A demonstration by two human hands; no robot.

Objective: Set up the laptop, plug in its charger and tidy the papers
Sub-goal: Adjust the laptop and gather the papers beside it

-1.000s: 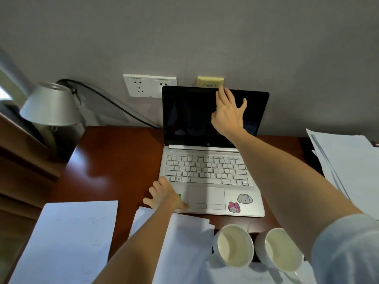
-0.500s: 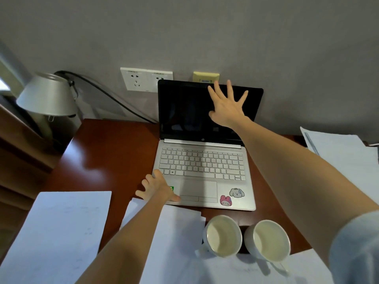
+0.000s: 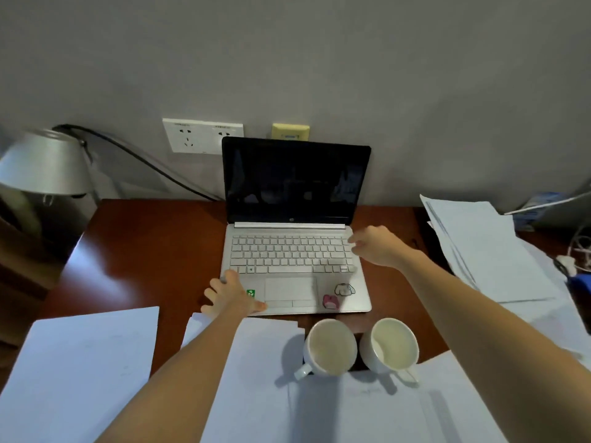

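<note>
A silver laptop (image 3: 289, 251) stands unfolded on the brown desk (image 3: 137, 251), its dark screen upright against the wall. My left hand (image 3: 232, 297) rests flat on the laptop's front left corner. My right hand (image 3: 379, 246) hovers over the keyboard's right edge, fingers loosely curled, holding nothing. White papers lie scattered: one sheet at the front left (image 3: 80, 372), a stack under my left arm (image 3: 256, 362), a pile at the right (image 3: 486, 247). A double wall socket (image 3: 201, 135) sits left of the screen. I cannot make out a charger.
Two white cups (image 3: 331, 346) (image 3: 395, 345) stand on a dark coaster in front of the laptop. A grey desk lamp (image 3: 44, 164) stands at the left, its black cable (image 3: 144, 161) running behind the laptop. White cords and a blue object (image 3: 579, 276) lie at the far right.
My right hand has left the top of the screen and dropped to the keyboard's right side. The screen stands upright. My left hand has stayed on the laptop's corner.
</note>
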